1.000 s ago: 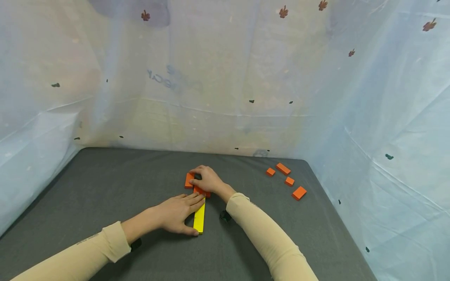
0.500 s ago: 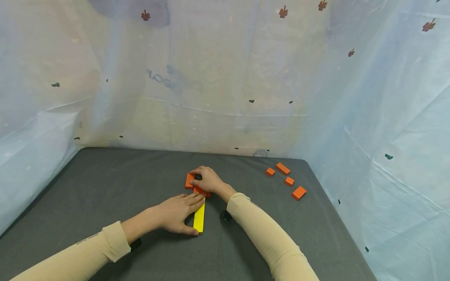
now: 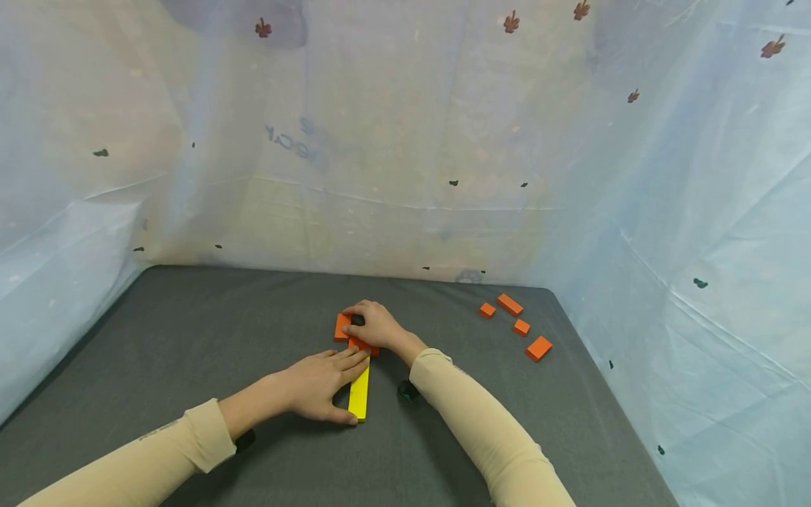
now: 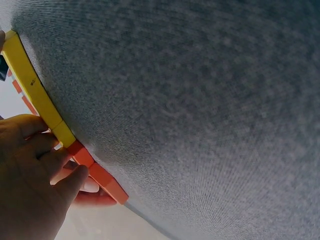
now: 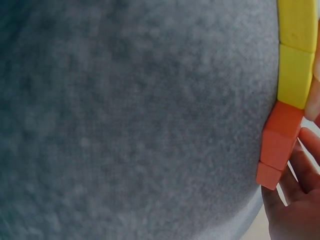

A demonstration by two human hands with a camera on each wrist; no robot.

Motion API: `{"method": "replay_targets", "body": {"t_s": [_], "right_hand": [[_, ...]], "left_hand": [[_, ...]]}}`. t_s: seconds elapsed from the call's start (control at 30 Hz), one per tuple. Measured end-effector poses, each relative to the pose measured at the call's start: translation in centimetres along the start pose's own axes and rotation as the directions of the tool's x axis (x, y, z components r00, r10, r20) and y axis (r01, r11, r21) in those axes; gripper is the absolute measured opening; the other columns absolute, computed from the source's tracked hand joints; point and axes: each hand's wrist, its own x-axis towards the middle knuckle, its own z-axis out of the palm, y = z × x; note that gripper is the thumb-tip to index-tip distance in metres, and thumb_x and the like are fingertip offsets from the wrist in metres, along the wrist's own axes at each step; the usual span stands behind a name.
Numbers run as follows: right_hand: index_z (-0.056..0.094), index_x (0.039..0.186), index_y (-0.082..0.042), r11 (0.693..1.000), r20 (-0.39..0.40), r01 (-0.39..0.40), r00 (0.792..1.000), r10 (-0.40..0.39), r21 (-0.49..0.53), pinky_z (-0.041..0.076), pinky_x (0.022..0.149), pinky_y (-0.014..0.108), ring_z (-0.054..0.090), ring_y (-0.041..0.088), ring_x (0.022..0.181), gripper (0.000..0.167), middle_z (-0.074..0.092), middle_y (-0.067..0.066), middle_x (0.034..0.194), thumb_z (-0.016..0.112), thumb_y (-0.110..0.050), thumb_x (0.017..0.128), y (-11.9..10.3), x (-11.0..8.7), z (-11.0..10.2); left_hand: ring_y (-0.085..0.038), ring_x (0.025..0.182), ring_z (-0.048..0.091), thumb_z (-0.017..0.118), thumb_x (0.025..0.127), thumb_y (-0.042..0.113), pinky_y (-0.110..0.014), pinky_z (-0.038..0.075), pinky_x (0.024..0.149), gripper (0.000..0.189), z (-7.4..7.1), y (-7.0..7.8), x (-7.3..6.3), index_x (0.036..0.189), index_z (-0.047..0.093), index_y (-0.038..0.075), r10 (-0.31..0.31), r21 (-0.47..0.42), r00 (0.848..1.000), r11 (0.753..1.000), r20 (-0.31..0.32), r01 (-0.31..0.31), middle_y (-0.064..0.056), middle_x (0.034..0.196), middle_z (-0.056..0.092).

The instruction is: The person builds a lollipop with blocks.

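Observation:
A yellow bar [image 3: 358, 394], split by a seam in the wrist views, lies on the table with orange blocks [image 3: 354, 343] lined up at its far end. My left hand [image 3: 315, 387] lies over it from the left, fingers straight along the join of yellow and orange, thumb at the near end. With its fingers curled, my right hand [image 3: 378, 327] pinches an orange block [image 3: 341, 328] at the far left of the row between thumb and index finger. Its palm hides part of the orange blocks. In the right wrist view, yellow sections [image 5: 296, 75] meet orange ones [image 5: 281, 135] end to end.
On the right of the grey table [image 3: 190, 338] lie a long orange block [image 3: 510, 304], two small ones [image 3: 487, 310] and a wider one [image 3: 538, 348]. Pale plastic sheeting [image 3: 380, 141] rises along the table's back and sides. A dark device [image 3: 407, 390] sits under the right wrist.

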Motion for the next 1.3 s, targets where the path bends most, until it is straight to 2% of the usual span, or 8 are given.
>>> {"method": "replay_targets", "body": {"t_s": [0.4,0.8,0.97,1.1,1.3], "right_hand": [[0.064,0.144,-0.014,1.0,0.001,0.011,1.0,-0.011,0.021,0.045,0.114,0.043,0.055,0.028,0.133,0.044,0.061,0.009,0.142,0.067,-0.031,0.104,0.2,-0.1,-0.2],[0.058,0.149,-0.008,0.993,-0.027,0.041,0.999,-0.038,0.108,0.046,0.112,0.045,0.054,0.028,0.136,0.048,0.058,0.009,0.145,0.063,-0.029,0.106,1.4,-1.4,-2.2],[0.056,0.149,-0.005,0.987,-0.077,0.072,0.995,-0.062,0.145,0.047,0.111,0.049,0.053,0.034,0.137,0.049,0.056,0.012,0.147,0.064,-0.025,0.106,1.8,-2.7,-3.6],[0.057,0.15,-0.01,0.988,-0.125,0.06,0.991,-0.043,0.141,0.047,0.111,0.049,0.053,0.032,0.137,0.048,0.055,0.01,0.149,0.065,-0.027,0.105,2.7,-4.5,-4.8],[0.059,0.148,-0.013,0.989,-0.263,0.027,0.965,0.013,0.146,0.045,0.111,0.053,0.052,0.031,0.138,0.047,0.055,0.01,0.149,0.067,-0.027,0.104,5.0,-7.0,-7.6]], "left_hand": [[-0.03,0.157,0.025,0.059,0.091,0.076,-0.055,0.03,0.123,0.103,0.2,-0.2,0.0,0.164,0.032,0.007,-0.002,-0.027,1.0,1.0,-0.007,0.002,-0.01,0.172,0.023],[-0.034,0.156,0.028,0.067,0.087,0.075,-0.058,0.033,0.12,0.105,0.2,-0.4,0.2,0.161,0.039,0.007,-0.026,-0.081,0.999,0.996,-0.035,0.023,-0.011,0.17,0.028],[-0.033,0.154,0.032,0.072,0.083,0.075,-0.059,0.035,0.119,0.105,0.2,-0.2,-0.2,0.159,0.044,0.007,-0.048,-0.114,0.998,0.993,-0.043,0.043,-0.011,0.168,0.033],[-0.036,0.153,0.033,0.073,0.081,0.076,-0.06,0.036,0.118,0.107,0.2,0.0,-0.5,0.158,0.045,0.006,-0.046,-0.142,0.999,0.989,-0.022,0.042,-0.013,0.167,0.034],[-0.035,0.154,0.031,0.076,0.081,0.072,-0.06,0.034,0.119,0.106,-0.5,-0.4,-0.4,0.159,0.044,0.007,-0.067,-0.131,0.997,0.99,-0.048,0.06,-0.012,0.168,0.032]]}}
